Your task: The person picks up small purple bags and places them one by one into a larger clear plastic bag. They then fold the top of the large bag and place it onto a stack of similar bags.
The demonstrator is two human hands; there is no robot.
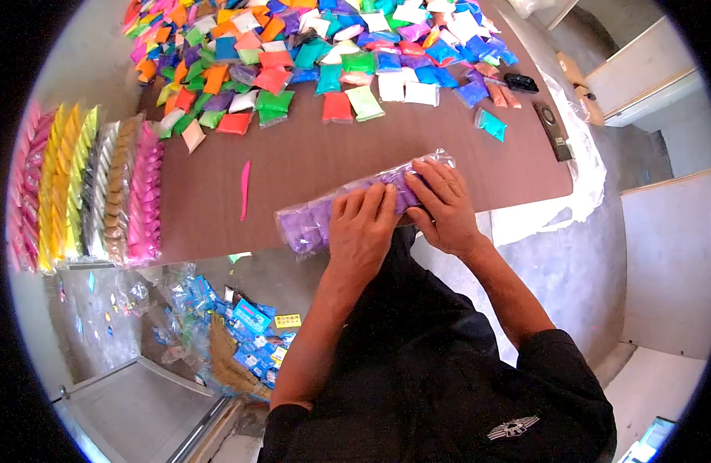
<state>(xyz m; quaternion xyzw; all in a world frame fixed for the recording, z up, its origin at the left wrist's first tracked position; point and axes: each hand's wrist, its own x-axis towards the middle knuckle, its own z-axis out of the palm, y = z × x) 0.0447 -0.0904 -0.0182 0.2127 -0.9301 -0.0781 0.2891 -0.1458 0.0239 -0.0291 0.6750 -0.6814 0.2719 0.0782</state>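
Observation:
A long clear plastic bag point(301, 224) filled with purple pieces lies slantwise at the front edge of the brown table. My left hand point(365, 228) is closed over its middle, fingertips on the upper side. Farther right, my right hand point(446, 204) grips the bag's right end, with the thumb at the near edge and fingers across the top. Both palms hide part of the bag. To the left of it, a pink plastic knife-like tool point(245, 191) rests on the table by itself.
A wide heap of small coloured packets point(355, 65) covers the table's far side. Several long filled bags point(85, 185) stand in a row at the left. A black-grey device point(553, 131) lies near the right edge. Blue packaging point(251, 316) litters the floor.

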